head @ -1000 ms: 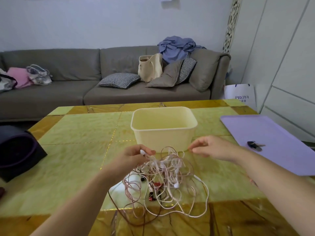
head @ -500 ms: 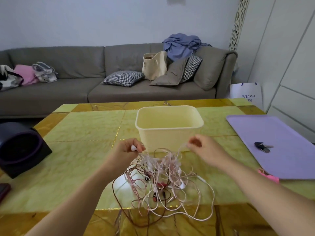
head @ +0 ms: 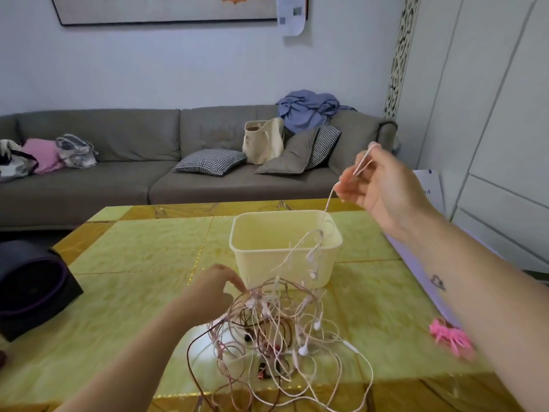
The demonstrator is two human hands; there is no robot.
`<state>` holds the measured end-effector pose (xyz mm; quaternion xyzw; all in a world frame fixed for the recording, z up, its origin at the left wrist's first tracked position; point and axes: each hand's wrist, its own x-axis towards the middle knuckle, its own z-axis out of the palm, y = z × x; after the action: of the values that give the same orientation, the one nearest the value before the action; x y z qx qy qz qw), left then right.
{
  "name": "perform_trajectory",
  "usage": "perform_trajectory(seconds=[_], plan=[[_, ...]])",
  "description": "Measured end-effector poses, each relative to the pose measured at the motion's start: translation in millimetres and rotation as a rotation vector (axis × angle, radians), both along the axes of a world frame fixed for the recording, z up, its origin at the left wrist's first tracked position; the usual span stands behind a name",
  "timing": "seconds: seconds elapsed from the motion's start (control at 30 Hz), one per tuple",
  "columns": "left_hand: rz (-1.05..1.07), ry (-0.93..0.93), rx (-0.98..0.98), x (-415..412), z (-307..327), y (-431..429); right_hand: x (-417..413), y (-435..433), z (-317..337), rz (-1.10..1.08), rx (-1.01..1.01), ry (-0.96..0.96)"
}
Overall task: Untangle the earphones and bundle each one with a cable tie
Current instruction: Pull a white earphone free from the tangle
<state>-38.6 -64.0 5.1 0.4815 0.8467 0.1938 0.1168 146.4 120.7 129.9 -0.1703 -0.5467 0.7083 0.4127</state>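
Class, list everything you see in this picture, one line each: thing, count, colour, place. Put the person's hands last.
earphone tangle: one heap, pinkish-white and dark cords, table front
lifted cord: one, pale pink, rising from tangle past tub
tub: one, cream, table centre
cable ties: one blurred bunch, pink, table right
table: one, yellow-green
dark box: one, black, table's left edge
sofa: one, grey, behind table
cushions: three, two checked, one grey, on sofa
tote bag: one, cream, on sofa
cloth: one, blue, sofa back
bags: a few, pink and patterned, sofa left
left hand: holds the tangle's top
right hand: raised, pinches the lifted cord
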Motion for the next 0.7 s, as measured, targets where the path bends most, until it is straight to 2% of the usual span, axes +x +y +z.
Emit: perform_trajectory(seconds=[0.1, 0.17, 0.23, 0.3, 0.37, 0.43, 0.5, 0.57, 0.6, 0.67, 0.7], plan=[[0.029, -0.042, 0.361, 14.3, 24.5, 7.4, -2.5, -9.3, 9.1, 0.076, 0.024, -0.036], [-0.08, -0.137, 0.472, 30.6, 40.7, 17.2, -4.6, -16.1, 13.1, 0.16, 0.015, -0.058], [-0.181, -0.246, 0.448, 46.0, 50.0, 30.6, -5.6, -23.9, 16.2, 0.268, -0.02, -0.05], [-0.179, -0.279, 0.384, 52.1, 52.6, 45.3, -5.7, -28.0, 19.5, 0.317, -0.076, 0.016], [-0.106, -0.325, 0.386, 50.4, 56.7, 55.6, -3.3, -27.8, 26.5, 0.289, -0.141, 0.156], [0.006, -0.436, 0.469, 40.8, 65.2, 59.9, 1.3, -19.8, 35.7, 0.224, -0.188, 0.304], [0.102, -0.505, 0.577, 27.6, 80.3, 59.2, 6.4, -8.3, 44.7, 0.143, -0.166, 0.369], [0.148, -0.553, 0.687, 19.4, 103.9, 57.4, 8.9, 3.1, 49.0, 0.021, -0.027, 0.298], [0.142, -0.584, 0.728, 17.8, 116.2, 57.4, 8.5, 7.6, 47.9, -0.061, 0.113, 0.185], [0.086, -0.622, 0.764, 20.8, 139.1, 59.0, 5.7, 6.5, 42.2, -0.157, 0.451, -0.163], [0.048, -0.596, 0.757, 25.3, 148.7, 60.4, 3.0, 1.0, 38.1, -0.122, 0.577, -0.326]])
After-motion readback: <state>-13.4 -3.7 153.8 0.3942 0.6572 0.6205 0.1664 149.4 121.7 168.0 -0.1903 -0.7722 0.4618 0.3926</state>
